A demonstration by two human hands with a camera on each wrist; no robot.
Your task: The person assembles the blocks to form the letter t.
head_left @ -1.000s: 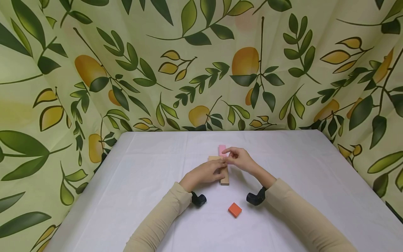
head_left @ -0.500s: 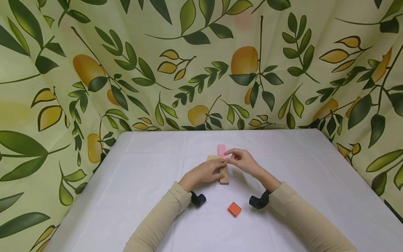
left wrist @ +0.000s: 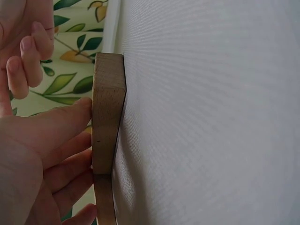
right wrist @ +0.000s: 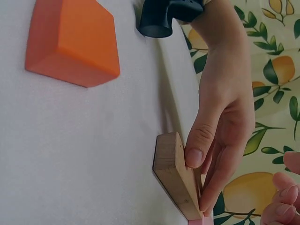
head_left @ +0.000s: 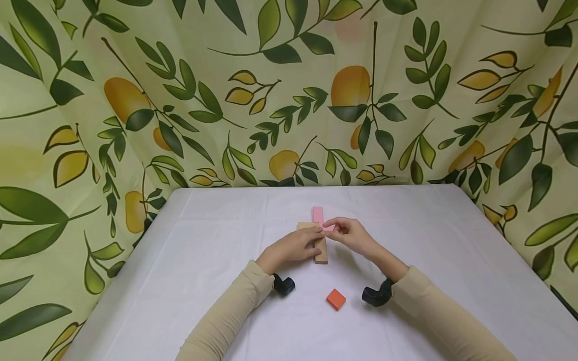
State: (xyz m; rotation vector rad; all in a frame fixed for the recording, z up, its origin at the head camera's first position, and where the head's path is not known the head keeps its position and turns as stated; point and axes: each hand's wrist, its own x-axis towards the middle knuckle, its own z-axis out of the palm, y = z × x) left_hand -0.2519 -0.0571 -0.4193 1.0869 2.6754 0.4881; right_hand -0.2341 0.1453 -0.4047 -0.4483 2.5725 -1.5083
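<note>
Light wooden blocks and pink blocks lie flat in a cross shape. My left hand [head_left: 294, 244] rests over the joint, its fingers and thumb lying on the wooden blocks. The lower wooden block [head_left: 321, 252] points toward me, and another wooden block [head_left: 307, 225] lies to the left, partly hidden by that hand. At the far end is a pink block [head_left: 318, 214]. My right hand [head_left: 354, 234] has its thumb and index finger at either side of a second pink block [head_left: 327, 228], on the right of the cross. Its other fingers [right wrist: 281, 206] are curled in the right wrist view.
An orange-red square block [head_left: 336, 299] lies on the white tablecloth [head_left: 226, 215] nearer to me, between the forearms. Black wrist devices [head_left: 377, 295] sit low over the cloth on both wrists. A leaf-patterned curtain [head_left: 289, 100] stands behind the table.
My right hand has shifted slightly right and toward me, showing more of the second pink block. My left hand stays nearly still on the wooden blocks.
</note>
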